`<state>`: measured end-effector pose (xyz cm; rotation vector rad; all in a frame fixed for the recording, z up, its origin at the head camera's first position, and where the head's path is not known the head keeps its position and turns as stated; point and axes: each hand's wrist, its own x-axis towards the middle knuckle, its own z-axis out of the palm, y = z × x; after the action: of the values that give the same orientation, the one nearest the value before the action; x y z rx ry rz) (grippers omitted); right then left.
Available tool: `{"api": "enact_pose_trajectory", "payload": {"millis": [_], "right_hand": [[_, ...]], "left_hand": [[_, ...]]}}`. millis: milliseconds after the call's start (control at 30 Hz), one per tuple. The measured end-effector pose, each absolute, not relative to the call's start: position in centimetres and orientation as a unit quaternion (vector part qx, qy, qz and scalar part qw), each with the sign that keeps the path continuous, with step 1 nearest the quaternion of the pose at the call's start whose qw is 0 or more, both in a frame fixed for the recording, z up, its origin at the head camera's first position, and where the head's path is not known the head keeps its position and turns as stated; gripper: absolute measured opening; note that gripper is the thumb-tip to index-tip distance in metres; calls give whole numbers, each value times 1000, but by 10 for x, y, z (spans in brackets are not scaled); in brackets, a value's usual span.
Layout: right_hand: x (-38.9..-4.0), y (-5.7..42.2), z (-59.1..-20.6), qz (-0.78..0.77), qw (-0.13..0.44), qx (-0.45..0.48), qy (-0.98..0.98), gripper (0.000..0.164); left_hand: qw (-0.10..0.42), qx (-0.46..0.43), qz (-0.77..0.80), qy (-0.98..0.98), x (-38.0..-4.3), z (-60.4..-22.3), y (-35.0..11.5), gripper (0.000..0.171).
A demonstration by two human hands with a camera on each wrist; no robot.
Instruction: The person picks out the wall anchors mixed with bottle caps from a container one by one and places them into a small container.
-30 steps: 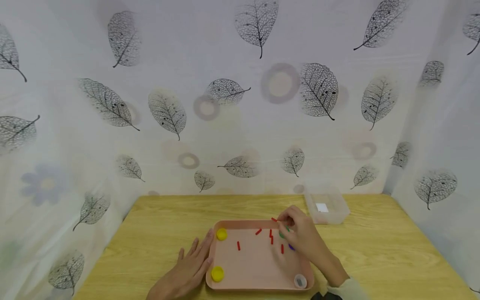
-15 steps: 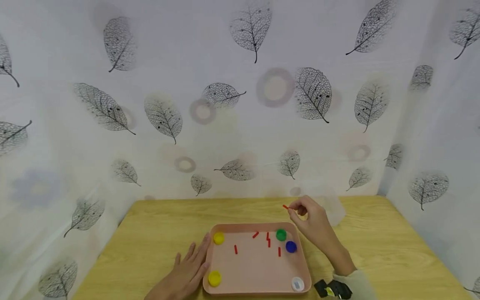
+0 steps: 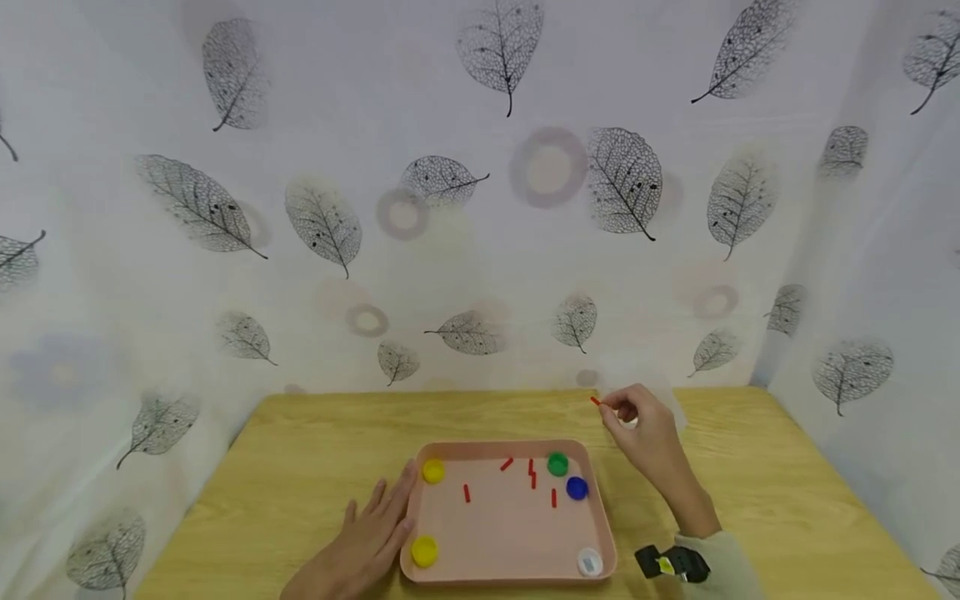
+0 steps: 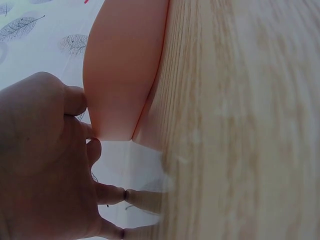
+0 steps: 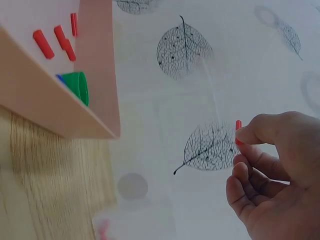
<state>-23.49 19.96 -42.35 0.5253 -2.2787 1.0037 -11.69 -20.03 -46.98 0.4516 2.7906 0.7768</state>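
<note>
Right wrist view's got the clearest look at the right hand (image 5: 280, 175): its grip is clamped on a small red stick (image 5: 238, 132), pinched between thumb and index finger with one end poking out. The other fingers are curled in underneath. Going by the head view, that stick is out past the far right corner of the pink tray (image 3: 510, 537), so outside it.

Left hand (image 3: 367, 533) is at the tray's left side, with its grip not clamped on anything: fingers pretty much straight and spread, touching the tray's left wall. Left wrist view shows that contact up close.

Now the tray itself. Five loose red sticks (image 3: 554, 498) lie flat in it: three toward the far edge, two of those end to end and about touching, one over toward the left side, and one on the right. A green cap (image 3: 557, 464) sits in the far right corner, with a blue cap (image 3: 577, 488) just beside it along the right wall. A white cap (image 3: 589, 562) with a dark mark is in the near right corner. Two yellow caps (image 3: 424, 551) take the left corners, one far, one near.

Tray's on a wood-grain tabletop (image 3: 300, 467). Beyond its far right corner there's a see-through box (image 3: 677, 410), mostly hidden behind the right hand. Leaf-print curtain (image 3: 480, 267) hangs behind everything.
</note>
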Motion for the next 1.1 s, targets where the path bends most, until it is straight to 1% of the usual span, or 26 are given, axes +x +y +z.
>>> {"api": "enact_pose_trajectory", "payload": {"millis": [100, 333, 633, 867, 1100], "right_hand": [[-238, 206, -425, 377, 294, 173, -861, 13], [-246, 225, -437, 373, 301, 132, -868, 11], [-253, 244, -451, 373, 304, 73, -874, 7], [-255, 251, -460, 373, 296, 58, -877, 5], [-258, 251, -465, 372, 296, 42, -879, 6]], "left_hand": [[100, 154, 260, 948, -119, -470, -202, 59], [114, 149, 268, 945, -122, -469, -205, 59], [115, 150, 255, 948, -127, -471, -207, 58], [100, 158, 255, 949, -131, -475, -209, 59], [107, 156, 247, 950, -132, -479, -209, 59]]}}
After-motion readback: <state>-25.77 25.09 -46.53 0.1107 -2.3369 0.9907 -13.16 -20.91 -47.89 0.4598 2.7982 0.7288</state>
